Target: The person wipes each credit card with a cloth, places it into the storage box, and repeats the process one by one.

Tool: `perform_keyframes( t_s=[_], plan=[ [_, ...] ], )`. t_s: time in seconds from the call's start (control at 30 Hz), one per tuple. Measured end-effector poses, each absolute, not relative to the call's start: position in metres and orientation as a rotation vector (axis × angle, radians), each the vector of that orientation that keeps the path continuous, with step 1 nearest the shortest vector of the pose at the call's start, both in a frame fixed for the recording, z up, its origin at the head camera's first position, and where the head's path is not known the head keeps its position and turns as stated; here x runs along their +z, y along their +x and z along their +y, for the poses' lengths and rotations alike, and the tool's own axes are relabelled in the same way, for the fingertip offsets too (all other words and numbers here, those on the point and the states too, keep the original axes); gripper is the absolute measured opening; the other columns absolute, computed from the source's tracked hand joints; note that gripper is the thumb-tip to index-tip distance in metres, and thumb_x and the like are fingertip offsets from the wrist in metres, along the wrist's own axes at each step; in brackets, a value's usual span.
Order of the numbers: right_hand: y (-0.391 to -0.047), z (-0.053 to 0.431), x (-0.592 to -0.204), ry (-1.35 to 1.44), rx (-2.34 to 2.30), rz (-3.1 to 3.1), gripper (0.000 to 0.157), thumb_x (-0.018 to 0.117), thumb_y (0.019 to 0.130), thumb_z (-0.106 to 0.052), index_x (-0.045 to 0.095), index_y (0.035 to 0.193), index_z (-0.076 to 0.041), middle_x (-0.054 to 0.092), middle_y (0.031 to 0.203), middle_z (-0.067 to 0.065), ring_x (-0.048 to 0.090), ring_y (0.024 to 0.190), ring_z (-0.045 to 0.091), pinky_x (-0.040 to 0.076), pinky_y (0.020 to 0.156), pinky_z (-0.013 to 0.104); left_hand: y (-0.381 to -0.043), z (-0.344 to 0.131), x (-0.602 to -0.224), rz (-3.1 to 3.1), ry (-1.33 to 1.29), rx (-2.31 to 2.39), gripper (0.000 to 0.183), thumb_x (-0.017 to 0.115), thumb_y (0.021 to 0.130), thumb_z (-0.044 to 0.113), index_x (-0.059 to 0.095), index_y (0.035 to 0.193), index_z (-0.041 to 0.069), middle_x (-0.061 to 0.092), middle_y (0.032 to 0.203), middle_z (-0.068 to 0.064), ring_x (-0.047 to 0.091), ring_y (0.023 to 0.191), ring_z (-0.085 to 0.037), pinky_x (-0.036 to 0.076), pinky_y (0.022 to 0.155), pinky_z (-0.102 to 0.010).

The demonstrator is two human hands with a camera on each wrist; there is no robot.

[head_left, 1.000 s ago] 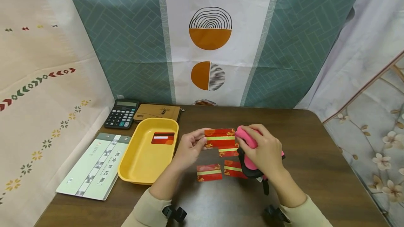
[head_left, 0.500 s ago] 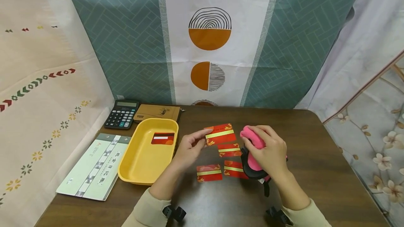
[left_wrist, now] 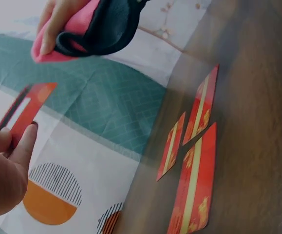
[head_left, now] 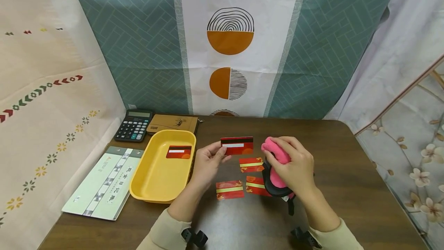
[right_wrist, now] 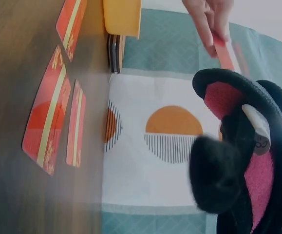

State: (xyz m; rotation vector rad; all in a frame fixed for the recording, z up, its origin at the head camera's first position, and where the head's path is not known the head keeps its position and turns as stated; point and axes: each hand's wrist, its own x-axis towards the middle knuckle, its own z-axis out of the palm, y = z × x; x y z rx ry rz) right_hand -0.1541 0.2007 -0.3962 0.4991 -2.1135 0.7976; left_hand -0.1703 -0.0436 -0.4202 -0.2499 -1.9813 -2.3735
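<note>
My left hand [head_left: 209, 161] pinches a red card [head_left: 237, 146] by its left end, above the table. The card's face with a black stripe and a white strip is towards me. To its right, my right hand [head_left: 293, 161] grips a soft pink cloth item with black trim [head_left: 277, 157]; a white tag [right_wrist: 257, 127] on it shows in the right wrist view. Three more red cards lie on the table below: a far one [head_left: 251, 164], a near left one [head_left: 230, 190] and a near right one [head_left: 257, 185], each with a yellow band up.
Left of my hands stands a yellow tray [head_left: 152, 182] with another red card [head_left: 178, 152] inside, stripe side up. A pale green account book [head_left: 100, 188], a black calculator [head_left: 133, 126] and a brown notebook [head_left: 170, 122] lie around it on the brown table [head_left: 347, 188].
The held card has turned over, from its yellow-banded face to its black-striped face. My right hand and the pink cloth item have moved off the card, slightly to the right.
</note>
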Motion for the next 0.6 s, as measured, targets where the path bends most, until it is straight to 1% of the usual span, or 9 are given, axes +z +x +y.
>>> perform_keyframes(
  t_s=[0.07, 0.17, 0.23, 0.43, 0.6],
  plan=[
    [-0.152, 0.196, -0.395, 0.537, 0.78, -2.119, 0.043, 0.091, 0.069, -0.015, 0.078, 0.11, -0.01, 0.071, 0.102, 0.006, 0.068, 0.079, 0.023, 0.06, 0.058, 0.041, -0.169, -0.04, -0.42, -1.958, -0.24, -2.397, 0.029, 0.062, 0.098, -0.003, 0.065, 0.126, -0.011, 0.069, 0.118, -0.024, 0.072, 0.1, -0.022, 0.06, 0.084, -0.035],
    [-0.15, 0.189, -0.394, 0.606, 0.734, -2.136, 0.04, 0.09, 0.071, -0.017, 0.078, 0.108, -0.009, 0.07, 0.102, 0.008, 0.069, 0.076, 0.024, 0.061, 0.058, 0.044, -0.167, -0.035, -0.419, -1.981, -0.257, -2.391, 0.031, 0.06, 0.099, -0.004, 0.063, 0.128, -0.011, 0.068, 0.121, -0.025, 0.072, 0.103, -0.026, 0.06, 0.085, -0.034],
    [-0.15, 0.185, -0.394, 0.641, 0.703, -2.142, 0.039, 0.089, 0.071, -0.018, 0.078, 0.107, -0.008, 0.07, 0.101, 0.009, 0.07, 0.075, 0.024, 0.061, 0.057, 0.044, -0.165, -0.033, -0.418, -2.007, -0.29, -2.378, 0.032, 0.058, 0.1, -0.004, 0.061, 0.13, -0.011, 0.067, 0.122, -0.026, 0.071, 0.105, -0.03, 0.059, 0.086, -0.036],
    [-0.154, 0.179, -0.395, 0.617, 0.574, -2.144, 0.038, 0.089, 0.073, -0.019, 0.078, 0.107, -0.006, 0.069, 0.098, 0.01, 0.067, 0.067, 0.024, 0.056, 0.048, 0.037, -0.163, -0.031, -0.417, -2.021, -0.351, -2.375, 0.038, 0.055, 0.1, -0.008, 0.056, 0.137, -0.008, 0.065, 0.128, -0.025, 0.066, 0.113, -0.036, 0.058, 0.089, -0.037],
    [-0.154, 0.173, -0.394, 0.545, 0.537, -2.189, 0.037, 0.089, 0.074, -0.02, 0.079, 0.107, -0.007, 0.068, 0.098, 0.011, 0.066, 0.064, 0.023, 0.054, 0.048, 0.035, -0.161, -0.029, -0.415, -2.049, -0.44, -2.365, 0.039, 0.055, 0.1, -0.007, 0.057, 0.138, -0.006, 0.064, 0.131, -0.023, 0.066, 0.114, -0.035, 0.058, 0.089, -0.037]
  ],
)
